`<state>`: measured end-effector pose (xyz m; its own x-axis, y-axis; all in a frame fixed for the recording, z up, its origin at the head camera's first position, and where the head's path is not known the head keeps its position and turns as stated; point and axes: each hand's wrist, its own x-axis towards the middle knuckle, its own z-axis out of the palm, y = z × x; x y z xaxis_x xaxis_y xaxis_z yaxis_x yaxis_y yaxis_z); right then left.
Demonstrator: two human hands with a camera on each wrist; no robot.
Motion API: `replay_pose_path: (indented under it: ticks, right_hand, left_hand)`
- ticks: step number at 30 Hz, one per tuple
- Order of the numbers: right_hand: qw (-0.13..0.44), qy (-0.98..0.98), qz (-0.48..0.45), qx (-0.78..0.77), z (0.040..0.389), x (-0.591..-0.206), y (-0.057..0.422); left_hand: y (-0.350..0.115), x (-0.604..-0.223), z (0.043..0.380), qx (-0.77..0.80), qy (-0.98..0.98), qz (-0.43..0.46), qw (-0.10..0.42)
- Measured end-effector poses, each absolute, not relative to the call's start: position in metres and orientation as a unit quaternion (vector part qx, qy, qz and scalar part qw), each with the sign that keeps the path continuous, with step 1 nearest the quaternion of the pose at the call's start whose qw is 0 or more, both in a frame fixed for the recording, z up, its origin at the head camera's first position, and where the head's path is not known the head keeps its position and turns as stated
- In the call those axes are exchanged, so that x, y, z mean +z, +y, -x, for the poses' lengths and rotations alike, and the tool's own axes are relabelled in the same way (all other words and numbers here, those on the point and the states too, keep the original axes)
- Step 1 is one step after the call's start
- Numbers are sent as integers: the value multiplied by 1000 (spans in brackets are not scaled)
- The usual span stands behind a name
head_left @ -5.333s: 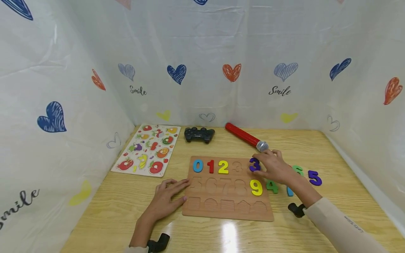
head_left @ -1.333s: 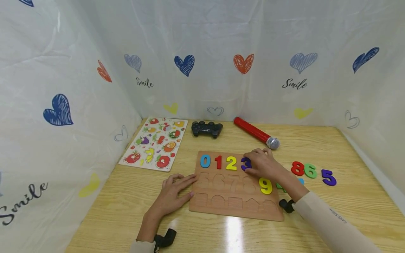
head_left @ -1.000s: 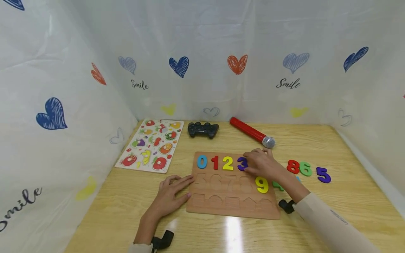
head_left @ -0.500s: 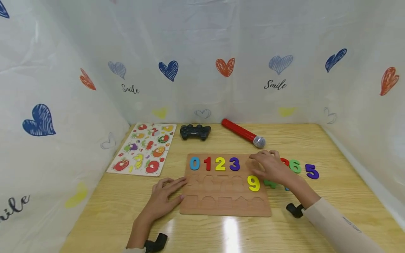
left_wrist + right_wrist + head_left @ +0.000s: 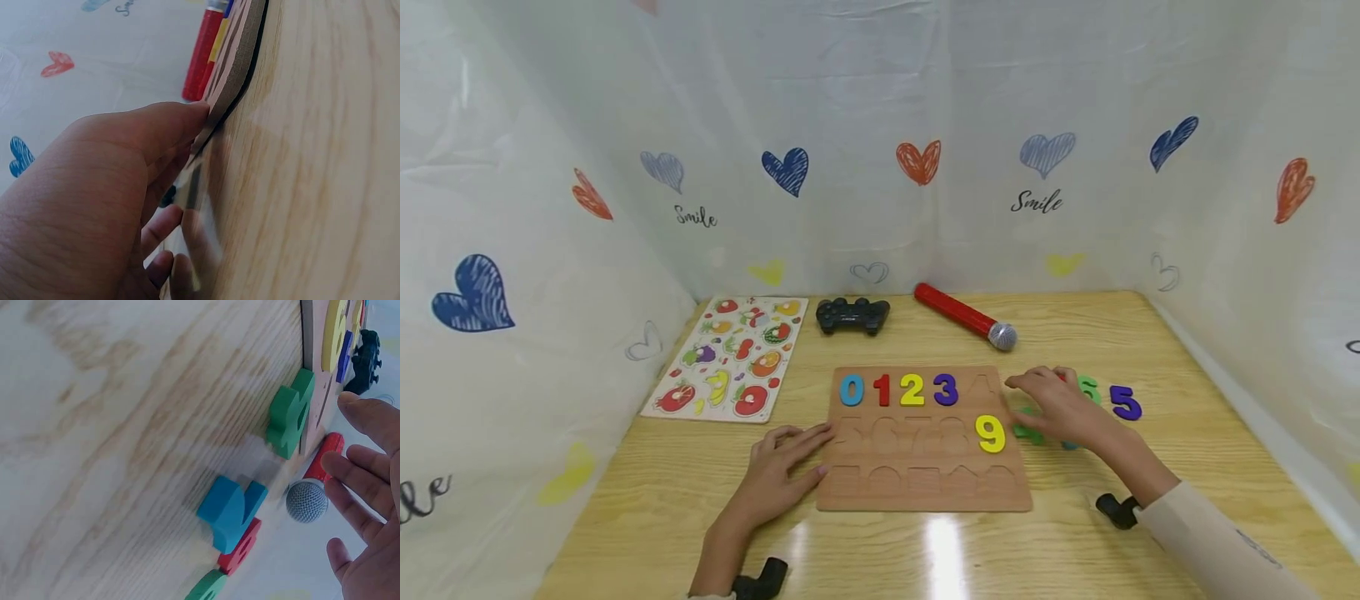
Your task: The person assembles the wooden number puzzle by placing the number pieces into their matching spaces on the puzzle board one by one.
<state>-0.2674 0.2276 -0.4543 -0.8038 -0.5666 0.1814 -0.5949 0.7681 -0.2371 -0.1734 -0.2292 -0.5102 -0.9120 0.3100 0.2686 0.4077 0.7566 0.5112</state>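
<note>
At the left edge of the wooden number board (image 5: pixel 917 467) rests my left hand (image 5: pixel 778 471), its fingertips and thumb touching the rim. The board's top row carries a blue 0 (image 5: pixel 852 390), red 1, yellow 2 and purple 3 (image 5: pixel 946 389); the outline after the 3 is bare. A yellow 9 (image 5: pixel 990 434) lies on the board's right side. My right hand (image 5: pixel 1063 408) hovers past the right edge with fingers spread and nothing in them. Nearest to it is the green 4 (image 5: pixel 290 415), partly hidden by the hand in the head view.
Beside the 4 lie a blue number piece (image 5: pixel 228 509), a red 8 (image 5: pixel 240 549), a light green 6 (image 5: pixel 1088 387) and a purple 5 (image 5: pixel 1125 402). Behind are a red microphone (image 5: pixel 962 314), a black game controller (image 5: pixel 852 316) and a fruit puzzle board (image 5: pixel 730 358).
The purple 3 went from the board's top right corner to its place after the 2. My right hand let go of it and moved right, off the board. The left hand stays.
</note>
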Motion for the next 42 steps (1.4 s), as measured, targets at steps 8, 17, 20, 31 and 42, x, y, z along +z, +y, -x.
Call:
replay_pose_path:
  ticks: [8, 17, 20, 31, 42]
  right_hand:
    - [44, -937, -309, 156, 259, -461, 240]
    - [35, -941, -299, 155, 252, -466, 246]
    - [34, -940, -303, 154, 251, -468, 249]
    - [10, -940, -303, 155, 249, -470, 252]
    - [10, -941, -308, 138, 255, -463, 251]
  left_hand:
    - [-230, -510, 172, -301, -932, 187, 69]
    - [-231, -512, 173, -295, -932, 194, 83]
    - [-231, -512, 173, -297, -931, 195, 82]
    - [-230, -511, 172, -290, -933, 194, 90]
    - [-230, -509, 172, -293, -933, 191, 88]
